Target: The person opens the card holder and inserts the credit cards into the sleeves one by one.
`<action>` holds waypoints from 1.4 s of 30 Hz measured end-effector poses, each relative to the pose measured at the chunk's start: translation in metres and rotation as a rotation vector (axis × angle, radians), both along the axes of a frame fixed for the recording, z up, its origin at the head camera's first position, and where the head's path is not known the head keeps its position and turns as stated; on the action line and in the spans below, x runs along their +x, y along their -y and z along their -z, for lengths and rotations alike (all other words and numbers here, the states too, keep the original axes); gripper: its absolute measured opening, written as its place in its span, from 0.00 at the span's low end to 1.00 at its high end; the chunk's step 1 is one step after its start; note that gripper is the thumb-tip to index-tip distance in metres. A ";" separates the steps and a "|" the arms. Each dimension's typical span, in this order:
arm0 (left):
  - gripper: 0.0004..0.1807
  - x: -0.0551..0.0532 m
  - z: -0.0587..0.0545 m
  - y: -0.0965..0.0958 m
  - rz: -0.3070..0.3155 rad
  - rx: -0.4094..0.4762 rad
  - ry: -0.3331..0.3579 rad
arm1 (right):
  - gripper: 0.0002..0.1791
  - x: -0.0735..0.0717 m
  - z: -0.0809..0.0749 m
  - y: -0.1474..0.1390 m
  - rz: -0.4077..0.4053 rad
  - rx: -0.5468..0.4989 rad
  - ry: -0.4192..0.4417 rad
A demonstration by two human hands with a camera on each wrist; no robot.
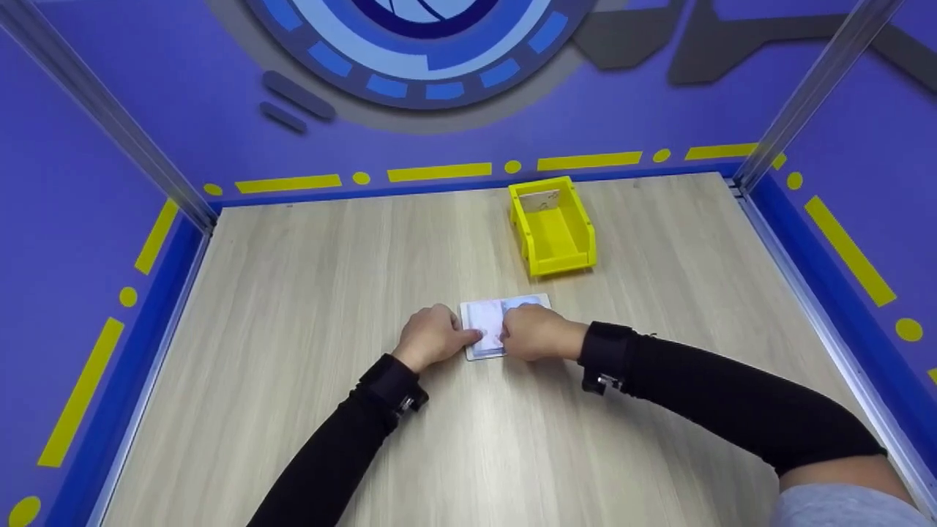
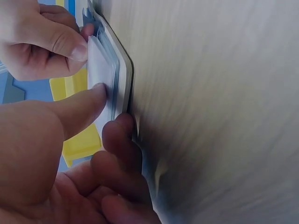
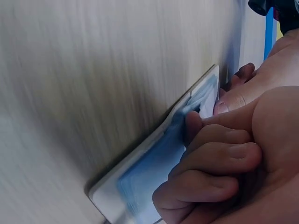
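Observation:
A small flat booklet (image 1: 484, 316) with a pale cover edge and see-through plastic pages lies on the wooden table, with a whitish page on its left part and a bluish one on its right. At its left side, my left hand (image 1: 433, 337) pinches the edge: the thumb (image 2: 96, 100) lies on the whitish page, a curled finger meets the cover's rim. My right hand (image 1: 540, 333) is over the right part, fingers curled, pinching the page between thumb and index finger. In the right wrist view, the plastic (image 3: 156, 161) looks creased near those fingertips.
Behind the booklet stands a yellow plastic bin (image 1: 562, 262), its open front towards me, with a light label-like piece at its back. Blue-purple printed panels (image 1: 454, 146) and metal posts (image 1: 820, 95) border the wooden tabletop (image 1: 329, 263) at the back and sides.

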State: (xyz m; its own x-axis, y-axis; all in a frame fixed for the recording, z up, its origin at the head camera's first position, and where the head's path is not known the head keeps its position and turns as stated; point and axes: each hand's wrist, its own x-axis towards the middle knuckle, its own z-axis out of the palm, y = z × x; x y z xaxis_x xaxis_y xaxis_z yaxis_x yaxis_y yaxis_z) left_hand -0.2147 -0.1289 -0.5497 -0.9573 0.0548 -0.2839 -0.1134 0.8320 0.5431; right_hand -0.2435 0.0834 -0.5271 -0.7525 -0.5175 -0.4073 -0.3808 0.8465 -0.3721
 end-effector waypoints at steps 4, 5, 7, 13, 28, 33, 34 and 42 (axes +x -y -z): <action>0.28 0.001 -0.001 0.001 0.001 0.003 -0.027 | 0.16 0.000 0.000 0.001 -0.035 0.007 -0.049; 0.27 0.002 -0.001 0.001 0.003 0.003 -0.030 | 0.16 -0.001 0.000 0.000 -0.043 0.005 -0.058; 0.27 0.003 -0.001 0.001 0.005 0.003 -0.033 | 0.17 -0.001 0.001 -0.001 -0.052 -0.003 -0.066; 0.27 0.002 -0.002 0.001 0.003 -0.003 -0.024 | 0.17 -0.007 -0.006 -0.010 -0.026 -0.027 -0.061; 0.29 0.000 -0.001 -0.002 -0.035 -0.013 0.000 | 0.23 -0.033 -0.030 -0.045 0.180 0.012 0.006; 0.31 0.001 0.001 -0.001 -0.029 0.004 -0.015 | 0.30 -0.038 -0.024 -0.055 0.225 0.054 0.058; 0.32 0.001 0.001 -0.001 -0.028 0.006 -0.019 | 0.31 -0.038 -0.022 -0.057 0.232 0.057 0.064; 0.32 0.001 0.002 -0.002 -0.034 0.010 -0.004 | 0.25 -0.039 -0.011 -0.066 0.192 0.060 0.085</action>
State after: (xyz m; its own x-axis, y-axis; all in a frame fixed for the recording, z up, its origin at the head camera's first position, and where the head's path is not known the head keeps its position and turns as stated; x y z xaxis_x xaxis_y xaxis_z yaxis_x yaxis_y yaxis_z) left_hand -0.2141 -0.1266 -0.5516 -0.9598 0.0250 -0.2797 -0.1393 0.8224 0.5516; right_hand -0.2825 0.1494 -0.5158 -0.7967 -0.3408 -0.4992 -0.1795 0.9221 -0.3429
